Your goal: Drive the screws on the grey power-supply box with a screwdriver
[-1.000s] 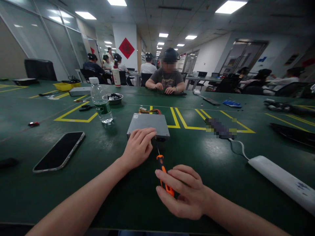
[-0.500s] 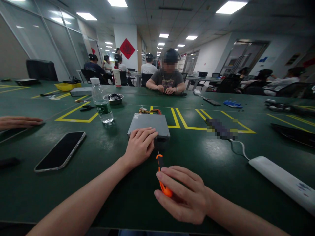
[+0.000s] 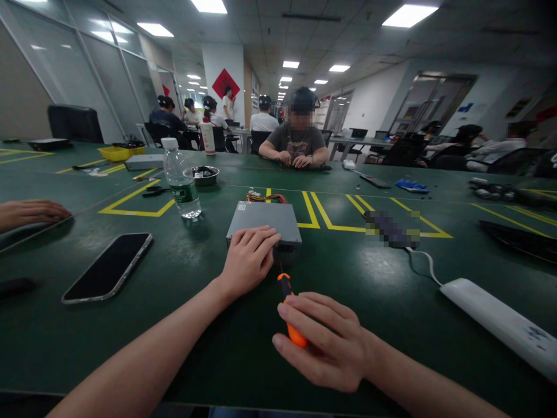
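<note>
A grey metal computer power supply point(image 3: 272, 215) lies on the green table in front of me, its bundle of wires point(image 3: 266, 198) at the far side. My left hand point(image 3: 249, 255) grips its near edge, fingers pressed together over the top; the thumb is hidden. In my right hand point(image 3: 328, 342) is a screwdriver point(image 3: 285, 284) with an orange and black handle, pinched between thumb and fingers. Its thin shaft points at the near face of the power supply. Whether the tip touches a screw there I cannot tell, as it is small and partly behind my left hand.
A phone point(image 3: 108, 268) and a water bottle point(image 3: 181, 183) stand to the left, with a metal bowl point(image 3: 208, 176) behind. Another person's hand point(image 3: 32, 213) rests at the left edge. On the right lies a white power strip point(image 3: 496, 322). A person point(image 3: 296, 142) sits opposite.
The screwdriver's handle has turned slightly in my right hand, whose fingers have barely shifted. My left hand keeps its place on the power supply.
</note>
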Tool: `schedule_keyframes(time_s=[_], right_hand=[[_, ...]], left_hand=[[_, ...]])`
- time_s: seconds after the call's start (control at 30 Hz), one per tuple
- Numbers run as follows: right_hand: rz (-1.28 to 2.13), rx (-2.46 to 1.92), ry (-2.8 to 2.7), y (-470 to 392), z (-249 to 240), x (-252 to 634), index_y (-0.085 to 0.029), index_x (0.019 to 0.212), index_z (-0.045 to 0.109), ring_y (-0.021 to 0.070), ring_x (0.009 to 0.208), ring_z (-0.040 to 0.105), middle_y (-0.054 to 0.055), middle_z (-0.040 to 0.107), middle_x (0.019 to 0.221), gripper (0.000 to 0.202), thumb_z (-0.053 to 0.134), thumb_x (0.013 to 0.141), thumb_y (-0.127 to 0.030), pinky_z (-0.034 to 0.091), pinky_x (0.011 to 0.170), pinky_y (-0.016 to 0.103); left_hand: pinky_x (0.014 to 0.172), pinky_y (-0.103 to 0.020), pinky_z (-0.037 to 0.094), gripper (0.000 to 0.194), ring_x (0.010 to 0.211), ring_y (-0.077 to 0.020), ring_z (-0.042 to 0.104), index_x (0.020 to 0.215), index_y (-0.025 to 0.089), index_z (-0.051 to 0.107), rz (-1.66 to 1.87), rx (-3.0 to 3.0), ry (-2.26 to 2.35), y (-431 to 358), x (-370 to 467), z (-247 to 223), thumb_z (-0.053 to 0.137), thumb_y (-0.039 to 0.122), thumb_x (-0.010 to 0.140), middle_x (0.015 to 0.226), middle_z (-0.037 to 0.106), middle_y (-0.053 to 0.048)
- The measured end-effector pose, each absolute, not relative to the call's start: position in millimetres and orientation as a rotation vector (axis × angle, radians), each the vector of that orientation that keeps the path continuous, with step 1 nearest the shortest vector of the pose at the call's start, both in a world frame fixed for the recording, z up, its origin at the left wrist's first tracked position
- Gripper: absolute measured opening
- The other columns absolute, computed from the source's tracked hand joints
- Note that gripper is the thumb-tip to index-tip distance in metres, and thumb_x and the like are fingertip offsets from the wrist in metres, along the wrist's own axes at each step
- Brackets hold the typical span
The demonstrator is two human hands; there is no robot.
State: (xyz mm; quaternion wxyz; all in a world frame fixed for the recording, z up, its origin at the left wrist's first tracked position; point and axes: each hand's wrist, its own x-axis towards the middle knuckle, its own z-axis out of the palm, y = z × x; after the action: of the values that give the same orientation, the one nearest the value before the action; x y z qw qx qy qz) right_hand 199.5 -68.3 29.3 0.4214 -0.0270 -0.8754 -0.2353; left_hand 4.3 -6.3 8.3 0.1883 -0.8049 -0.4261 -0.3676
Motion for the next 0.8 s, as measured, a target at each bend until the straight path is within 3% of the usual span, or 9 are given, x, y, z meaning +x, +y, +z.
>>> schedule_keyframes(time_s=[0.23, 0.47, 0.53, 0.7, 0.8], right_hand=[[-0.633, -0.153, -2.135, -69.2, 29.1, 201.8, -0.021, 0.092, 0.066, 0.015, 0.086, 0.059, 0.004, 0.064, 0.088, 0.023, 0.067, 0.069, -0.017, 0.054, 0.076, 0.027], [-0.486, -0.07, -2.253, -66.1, 34.9, 200.7, -0.009, 0.096, 0.058, 0.023, 0.109, 0.053, 0.015, 0.058, 0.107, 0.021, 0.044, 0.081, -0.007, 0.052, 0.086, 0.036], [-0.537, -0.172, -2.191, -65.9, 34.1, 197.3, -0.014, 0.096, 0.058, 0.0225, 0.107, 0.054, 0.013, 0.057, 0.106, 0.02, 0.051, 0.079, -0.008, 0.052, 0.084, 0.038], [-0.476, -0.333, -1.964, -68.0, 30.6, 192.0, -0.019, 0.087, 0.059, 0.0125, 0.078, 0.059, 0.003, 0.057, 0.085, 0.014, 0.063, 0.074, -0.017, 0.055, 0.072, 0.028], [-0.543, -0.267, -2.074, -68.4, 29.1, 193.1, -0.022, 0.09, 0.061, 0.0153, 0.085, 0.06, 0.003, 0.059, 0.09, 0.021, 0.065, 0.071, -0.014, 0.055, 0.076, 0.033]], left_hand=[[0.09, -0.038, 0.035, 0.032, 0.111, -0.0196, 0.051, 0.114, 0.022, 0.054, -1.009, -2.277, -1.219, -7.0, 3.8, 9.1, 0.046, 0.017, 0.083, 0.116, 0.061, -0.004], [0.09, -0.038, 0.035, 0.031, 0.112, -0.0196, 0.05, 0.114, 0.022, 0.053, -1.015, -2.272, -1.219, -6.3, 4.1, 7.7, 0.045, 0.017, 0.084, 0.117, 0.06, -0.004], [0.09, -0.038, 0.035, 0.031, 0.112, -0.0198, 0.05, 0.113, 0.022, 0.053, -1.015, -2.273, -1.218, -6.1, 4.0, 7.6, 0.045, 0.017, 0.084, 0.117, 0.06, -0.004], [0.089, -0.038, 0.035, 0.031, 0.112, -0.0203, 0.05, 0.113, 0.022, 0.053, -1.015, -2.283, -1.218, -5.9, 3.9, 7.8, 0.045, 0.017, 0.084, 0.117, 0.06, -0.005], [0.089, -0.038, 0.035, 0.031, 0.112, -0.0198, 0.05, 0.113, 0.022, 0.053, -1.015, -2.281, -1.218, -5.9, 3.8, 7.1, 0.046, 0.017, 0.084, 0.116, 0.06, -0.005]])
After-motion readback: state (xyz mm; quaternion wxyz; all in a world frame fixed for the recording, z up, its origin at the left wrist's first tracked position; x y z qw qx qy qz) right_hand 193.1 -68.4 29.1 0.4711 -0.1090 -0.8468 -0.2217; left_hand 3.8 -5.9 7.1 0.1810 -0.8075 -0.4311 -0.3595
